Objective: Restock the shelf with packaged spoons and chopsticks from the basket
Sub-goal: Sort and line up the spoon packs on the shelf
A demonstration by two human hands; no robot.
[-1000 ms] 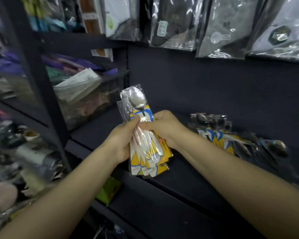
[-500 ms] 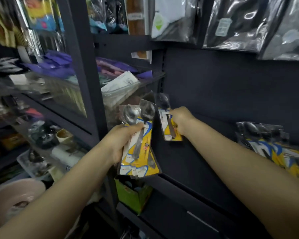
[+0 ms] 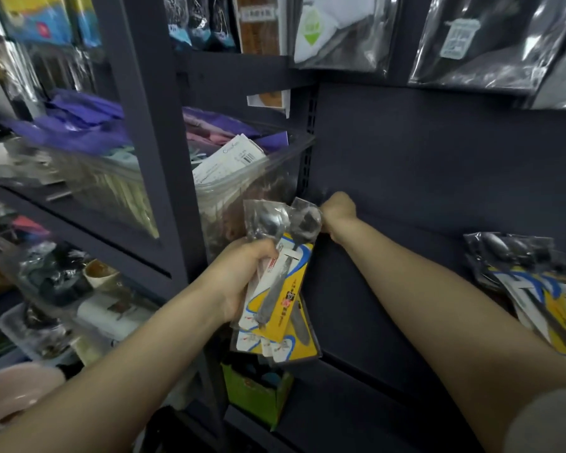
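My left hand grips a fanned stack of spoon packs, yellow, blue and white cards in clear sleeves, held upright in front of the dark shelf. My right hand reaches to the shelf's back left corner with its fingers curled. The single spoon pack it pinches is almost wholly hidden behind the stack. More spoon packs lie in a loose pile on the right of the shelf. No basket or chopsticks are in view.
A clear bin of papers and cloth sits just left of the corner, behind a dark upright post. Bagged goods hang above the shelf. A green box stands below, and cluttered shelves fill the left.
My right hand took one pack off the stack and carried it to the shelf's back left corner. The left hand kept the rest, and my view swung left.
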